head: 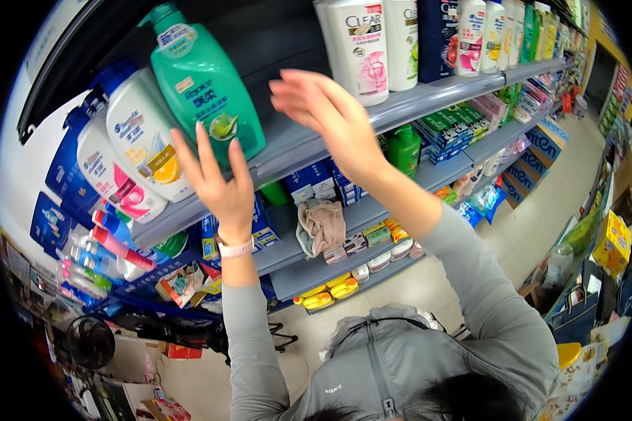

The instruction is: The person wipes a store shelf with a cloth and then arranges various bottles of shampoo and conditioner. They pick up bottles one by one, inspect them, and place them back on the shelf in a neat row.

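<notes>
My left hand point(218, 184), a pale band on its wrist, is raised with spread fingers at the lower front of a green Rejoice pump bottle point(205, 89); whether the fingertips touch it I cannot tell. The bottle leans on the top shelf point(295, 150). Beside it on the left stand two white Head & Shoulders bottles point(142, 131). My right hand point(332, 116) is over the shelf between the green bottle and a white Clear bottle point(361, 52). Its fingers point left, slightly blurred, and it holds nothing.
A crumpled pinkish cloth point(321, 226) lies on a lower shelf near small boxes. More bottles line the top shelf at the right, with a dark blue bottle point(437, 42) among them. Yellow bottles point(326, 294) lie on the bottom shelf. A black fan point(90, 342) is at the lower left.
</notes>
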Demonstrator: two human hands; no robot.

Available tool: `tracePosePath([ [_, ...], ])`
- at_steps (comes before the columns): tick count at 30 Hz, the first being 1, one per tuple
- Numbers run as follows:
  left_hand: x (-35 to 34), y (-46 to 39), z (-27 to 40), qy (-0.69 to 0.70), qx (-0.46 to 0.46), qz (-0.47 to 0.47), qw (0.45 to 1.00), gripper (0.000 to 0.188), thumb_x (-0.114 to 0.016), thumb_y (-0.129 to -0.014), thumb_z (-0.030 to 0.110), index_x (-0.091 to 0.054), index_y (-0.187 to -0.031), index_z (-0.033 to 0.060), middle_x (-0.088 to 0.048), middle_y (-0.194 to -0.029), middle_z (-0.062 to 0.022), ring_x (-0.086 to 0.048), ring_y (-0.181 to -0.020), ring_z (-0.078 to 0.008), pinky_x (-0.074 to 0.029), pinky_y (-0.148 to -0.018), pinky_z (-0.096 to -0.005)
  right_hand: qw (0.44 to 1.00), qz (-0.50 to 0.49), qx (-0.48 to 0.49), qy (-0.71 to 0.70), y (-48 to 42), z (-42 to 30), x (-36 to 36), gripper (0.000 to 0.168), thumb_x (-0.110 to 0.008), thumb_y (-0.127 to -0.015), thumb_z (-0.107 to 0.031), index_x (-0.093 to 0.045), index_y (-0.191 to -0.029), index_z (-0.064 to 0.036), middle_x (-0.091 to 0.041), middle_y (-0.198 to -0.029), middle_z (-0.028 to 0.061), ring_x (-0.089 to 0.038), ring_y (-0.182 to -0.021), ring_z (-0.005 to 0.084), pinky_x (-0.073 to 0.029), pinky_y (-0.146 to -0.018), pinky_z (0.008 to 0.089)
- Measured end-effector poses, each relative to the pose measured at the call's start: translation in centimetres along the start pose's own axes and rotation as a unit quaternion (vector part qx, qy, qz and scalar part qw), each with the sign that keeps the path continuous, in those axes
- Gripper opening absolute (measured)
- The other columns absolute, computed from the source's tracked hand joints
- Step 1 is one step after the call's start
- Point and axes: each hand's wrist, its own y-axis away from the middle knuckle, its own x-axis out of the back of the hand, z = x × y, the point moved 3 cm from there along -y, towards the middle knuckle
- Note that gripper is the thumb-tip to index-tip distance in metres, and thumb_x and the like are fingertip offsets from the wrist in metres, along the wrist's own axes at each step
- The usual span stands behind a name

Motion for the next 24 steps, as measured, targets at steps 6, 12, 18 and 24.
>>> tracePosePath([
  [6, -1.3, 9.4, 6.1, 0.229, -0.088, -0.103, 0.964, 0.039, -0.061, -0.086, 0.002, -0.056, -0.125, 0.0006, -0.048, -0.134, -0.0245, -0.05, -0.122, -0.0398, -0.042, -0.101, -0.0441, 0.94, 0.234, 0.017, 0.248, 12.5, 1.0, 15.4, 0.031, -0.062, -0.093, -0.012, -0.055, -0.12, 0.002, -0.061, -0.117, 0.0111, -0.058, -0.105, 0.0148, -0.047, -0.09, 0.0286],
  [12, -7.6, 24.6, 13.4, 0.383, 0.171, -0.444, 0.792, 0.058, -0.063, -0.09, 0.018, -0.041, -0.141, 0.0026, -0.034, -0.146, -0.0227, -0.041, -0.131, -0.0385, -0.039, -0.104, -0.0411, 0.861, 0.281, -0.145, 0.399, 16.3, 8.5, 29.6, 0.063, -0.075, -0.082, -0.027, -0.047, -0.129, 0.004, -0.053, -0.13, 0.0196, -0.052, -0.118, 0.0248, -0.043, -0.097, 0.0362],
  [18, -16.2, 27.1, 15.9, 0.428, 0.315, -0.457, 0.714, 0.081, -0.072, -0.084, 0.026, -0.027, -0.146, -0.0016, -0.035, -0.144, -0.0263, -0.04, -0.132, -0.036, -0.038, -0.106, -0.04, 0.858, 0.061, -0.221, 0.459, 10.8, 9.5, 32.8, 0.105, -0.082, -0.072, -0.034, -0.02, -0.148, 0.004, -0.031, -0.149, 0.025, -0.029, -0.14, 0.0325, -0.024, -0.114, 0.0391],
  [24, -27.2, 28.9, 14.8, 0.462, 0.433, -0.427, 0.646, 0.107, -0.081, -0.075, 0.03, -0.012, -0.148, -0.0064, -0.038, -0.143, -0.0276, -0.043, -0.13, -0.0333, -0.038, -0.105, -0.0385, 0.881, -0.074, -0.317, 0.343, 7.7, 11.5, 34.8, 0.112, -0.087, -0.063, -0.023, -0.019, -0.147, 0.006, -0.039, -0.144, 0.0235, -0.036, -0.135, 0.0309, -0.027, -0.112, 0.0351],
])
